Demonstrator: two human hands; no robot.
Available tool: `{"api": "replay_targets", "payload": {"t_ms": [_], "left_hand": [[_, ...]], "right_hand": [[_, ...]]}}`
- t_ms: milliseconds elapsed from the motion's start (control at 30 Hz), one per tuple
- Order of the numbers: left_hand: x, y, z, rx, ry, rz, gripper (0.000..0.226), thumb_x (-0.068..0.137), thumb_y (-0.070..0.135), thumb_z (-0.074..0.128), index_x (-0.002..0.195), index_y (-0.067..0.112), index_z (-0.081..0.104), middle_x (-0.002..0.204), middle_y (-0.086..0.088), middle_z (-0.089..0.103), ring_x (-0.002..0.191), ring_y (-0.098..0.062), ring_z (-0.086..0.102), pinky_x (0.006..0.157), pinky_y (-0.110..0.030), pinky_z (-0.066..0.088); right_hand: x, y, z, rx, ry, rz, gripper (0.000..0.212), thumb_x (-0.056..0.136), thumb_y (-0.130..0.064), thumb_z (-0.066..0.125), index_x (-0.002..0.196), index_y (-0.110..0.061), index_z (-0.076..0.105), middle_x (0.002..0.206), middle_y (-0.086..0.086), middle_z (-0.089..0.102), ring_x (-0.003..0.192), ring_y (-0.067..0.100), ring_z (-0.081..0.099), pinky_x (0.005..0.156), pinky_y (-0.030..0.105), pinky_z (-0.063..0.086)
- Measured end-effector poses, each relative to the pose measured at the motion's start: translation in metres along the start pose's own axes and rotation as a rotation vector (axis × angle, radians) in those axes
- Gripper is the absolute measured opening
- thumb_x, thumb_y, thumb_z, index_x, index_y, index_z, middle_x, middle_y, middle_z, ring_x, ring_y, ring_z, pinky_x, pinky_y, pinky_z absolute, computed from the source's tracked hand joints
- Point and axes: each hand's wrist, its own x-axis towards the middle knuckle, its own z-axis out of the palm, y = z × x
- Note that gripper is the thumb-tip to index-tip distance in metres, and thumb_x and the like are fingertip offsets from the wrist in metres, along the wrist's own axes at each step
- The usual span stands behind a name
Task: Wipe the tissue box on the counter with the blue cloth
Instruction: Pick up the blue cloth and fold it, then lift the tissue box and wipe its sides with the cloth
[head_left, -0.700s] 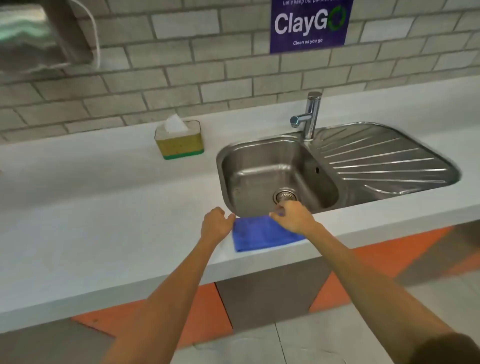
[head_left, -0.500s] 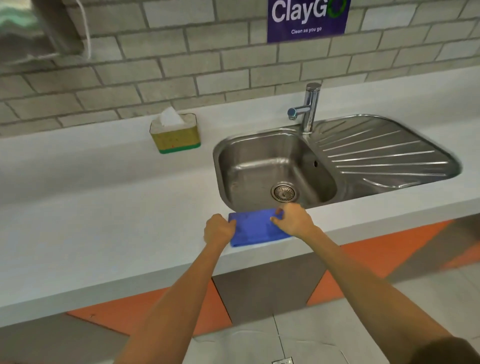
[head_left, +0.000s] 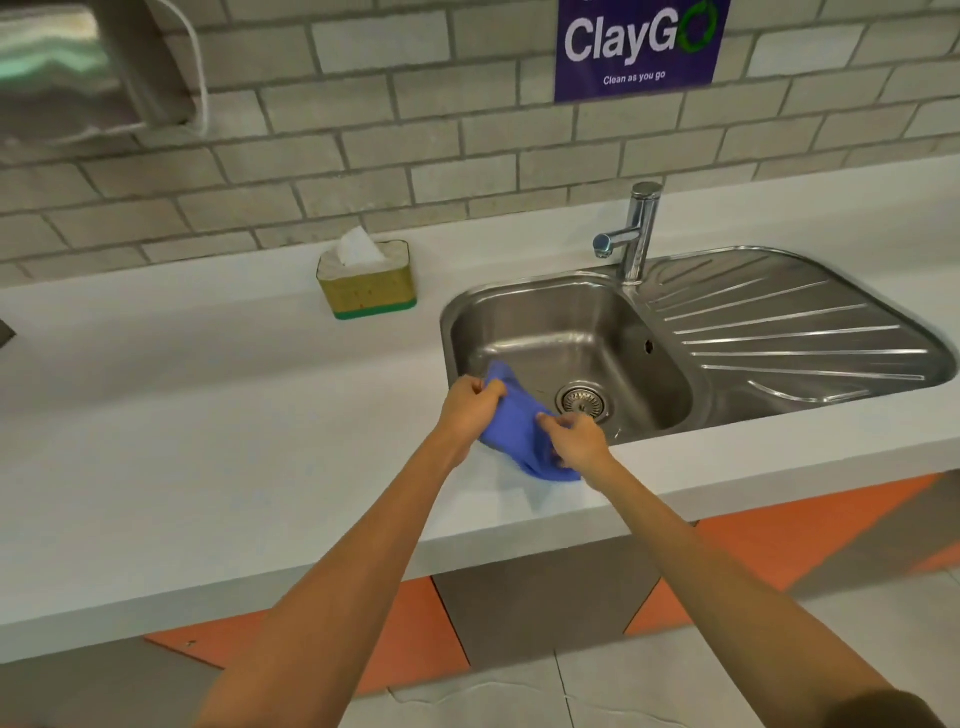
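The blue cloth (head_left: 519, 431) hangs crumpled between both hands, lifted just above the counter's front edge by the sink's near-left corner. My left hand (head_left: 467, 402) pinches its upper left corner. My right hand (head_left: 574, 441) grips its lower right part. The tissue box (head_left: 368, 283), yellow with a green base and a white tissue sticking out of the top, stands upright at the back of the white counter (head_left: 208, 441), left of the sink and well beyond both hands.
A steel sink (head_left: 566, 343) with a drain, a tap (head_left: 631, 234) and a ribbed draining board (head_left: 789, 322) fills the counter's right side. A brick wall with a purple sign (head_left: 636, 47) runs behind. A metal dispenser (head_left: 67, 67) hangs at top left.
The cloth lay flat on the counter edge with both hands at its sides; now both hands have gathered it and lifted it off the surface, crumpled.
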Motion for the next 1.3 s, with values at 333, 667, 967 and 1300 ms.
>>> {"api": "replay_targets", "payload": {"t_ms": [333, 667, 967, 1300], "left_hand": [[0.046, 0.046, -0.038, -0.025, -0.074, 0.142, 0.027, 0.092, 0.021, 0.054, 0.068, 0.023, 0.041, 0.09, -0.008, 0.054, 0.084, -0.02, 0.051, 0.074, -0.029, 0.042], [0.123, 0.02, -0.143, 0.135, 0.213, 0.186, 0.019, 0.086, 0.027, 0.063, 0.072, 0.02, 0.05, 0.085, -0.002, 0.059, 0.081, -0.018, 0.054, 0.076, -0.031, 0.044], [0.171, -0.021, -0.205, -0.598, -0.185, -0.188, 0.04, 0.084, 0.052, 0.056, 0.105, 0.021, 0.067, 0.096, -0.002, 0.076, 0.092, -0.019, 0.069, 0.073, -0.035, 0.055], [0.237, -0.056, -0.228, -0.883, -0.126, -0.265, 0.038, 0.096, 0.035, 0.042, 0.125, 0.012, 0.051, 0.085, -0.005, 0.076, 0.073, -0.02, 0.072, 0.062, -0.031, 0.058]], "right_hand": [[0.033, -0.073, 0.063, 1.27, -0.432, 0.238, 0.059, 0.08, -0.062, 0.05, 0.102, -0.009, 0.064, 0.089, 0.012, 0.073, 0.095, 0.026, 0.063, 0.084, 0.04, 0.05], [0.072, -0.143, 0.121, 1.113, -0.586, 0.041, 0.035, 0.09, -0.034, 0.049, 0.107, -0.005, 0.06, 0.086, 0.013, 0.076, 0.079, 0.025, 0.073, 0.071, 0.036, 0.059], [0.108, -0.199, 0.18, 0.849, -0.502, 0.055, 0.036, 0.089, -0.025, 0.057, 0.115, 0.0, 0.058, 0.098, 0.015, 0.066, 0.083, 0.024, 0.065, 0.074, 0.034, 0.054], [0.181, -0.219, 0.194, 0.335, -0.306, -0.056, 0.029, 0.09, -0.034, 0.054, 0.101, -0.008, 0.061, 0.08, 0.004, 0.065, 0.067, 0.018, 0.063, 0.058, 0.028, 0.053]]}}
